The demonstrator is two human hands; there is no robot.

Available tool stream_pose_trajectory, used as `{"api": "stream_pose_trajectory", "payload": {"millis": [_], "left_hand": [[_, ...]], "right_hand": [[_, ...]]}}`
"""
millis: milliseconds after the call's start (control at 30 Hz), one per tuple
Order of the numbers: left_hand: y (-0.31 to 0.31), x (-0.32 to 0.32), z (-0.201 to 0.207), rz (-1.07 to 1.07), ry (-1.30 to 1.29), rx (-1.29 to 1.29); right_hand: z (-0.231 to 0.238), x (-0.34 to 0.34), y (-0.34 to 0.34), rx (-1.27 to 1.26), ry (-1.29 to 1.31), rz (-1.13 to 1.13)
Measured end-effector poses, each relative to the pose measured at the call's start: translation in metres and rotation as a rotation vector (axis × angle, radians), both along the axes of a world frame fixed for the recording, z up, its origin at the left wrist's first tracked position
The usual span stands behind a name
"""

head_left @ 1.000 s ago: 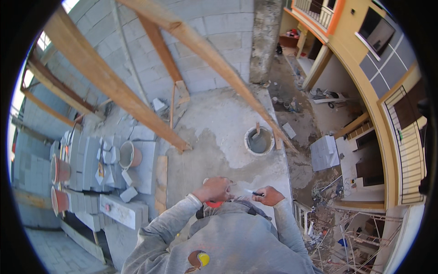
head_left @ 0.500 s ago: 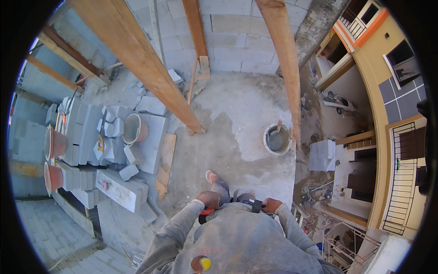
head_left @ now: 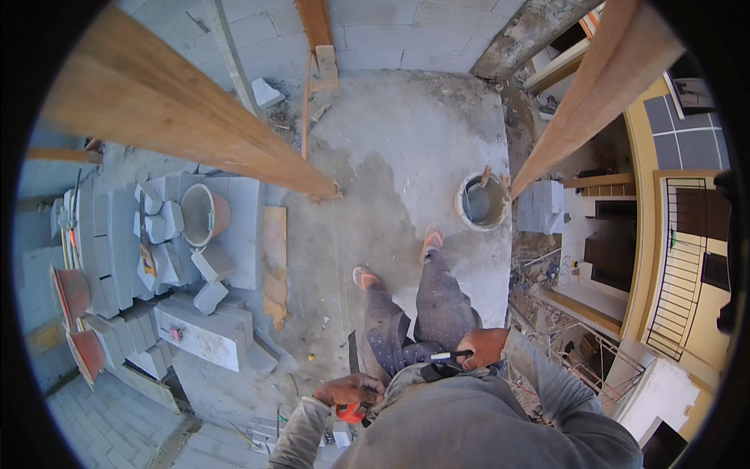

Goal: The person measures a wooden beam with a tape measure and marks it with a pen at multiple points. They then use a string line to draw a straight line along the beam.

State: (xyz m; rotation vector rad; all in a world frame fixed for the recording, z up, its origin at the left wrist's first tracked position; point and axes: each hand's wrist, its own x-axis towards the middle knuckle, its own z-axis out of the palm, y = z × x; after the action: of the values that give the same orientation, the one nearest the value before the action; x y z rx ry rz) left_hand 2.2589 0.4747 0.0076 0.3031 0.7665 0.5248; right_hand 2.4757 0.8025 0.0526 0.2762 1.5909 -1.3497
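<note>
Left hand (head_left: 348,389) has moved away from right hand (head_left: 484,347), which pinches a marker (head_left: 450,356) off the floor (head_left: 320,266), seemingly marking nothing; left's grip by red case (head_left: 350,413) unclear.

Grey long-sleeved top (head_left: 469,426), loose wrinkled sleeves (head_left: 551,381), dark grey pale-dotted trousers (head_left: 441,298)

Soft, diffuse daylight fills the space, though its direction is hard to tell. The concrete floor (head_left: 426,105) looks pale and evenly lit; a doorway (head_left: 609,262) at right sinks into shadow, while the white wall (head_left: 668,371) at lower right shows bright. A black circular border surrounds the view, and the balcony railing (head_left: 678,270) bows along it. The 2 nearest wooden posts (head_left: 180,121) appear stretched, the left one blurring toward its upper end. Fine detail on the left hand (head_left: 349,389) and right hand (head_left: 482,346) is soft.
</note>
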Motion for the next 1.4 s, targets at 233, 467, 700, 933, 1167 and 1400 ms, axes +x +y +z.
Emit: {"api": "stream_pose_trajectory", "payload": {"millis": [233,467,700,933,1167,1400], "left_hand": [[0.016,0.046,-0.058,0.128,-0.212,-0.230],[0.118,0.026,-0.125,0.707,-0.095,-0.629],[0.185,-0.062,-0.256,1.035,0.425,-0.746],[0.177,-0.111,-0.362,1.240,0.587,-0.647],[0.230,-0.144,-0.426,0.850,0.605,-0.576],[0.250,-0.165,-0.448,0.681,0.860,-0.636]], "right_hand": [[-0.119,-0.062,0.031,-0.143,0.006,0.387],[-0.297,-0.209,0.078,-0.402,0.051,0.201],[-0.400,-0.337,0.043,-0.629,0.214,0.415],[-0.511,-0.381,0.027,-0.748,0.238,0.367],[-0.608,-0.388,0.095,-0.960,0.308,0.413],[-0.690,-0.458,0.217,-0.840,0.256,0.469]]}}
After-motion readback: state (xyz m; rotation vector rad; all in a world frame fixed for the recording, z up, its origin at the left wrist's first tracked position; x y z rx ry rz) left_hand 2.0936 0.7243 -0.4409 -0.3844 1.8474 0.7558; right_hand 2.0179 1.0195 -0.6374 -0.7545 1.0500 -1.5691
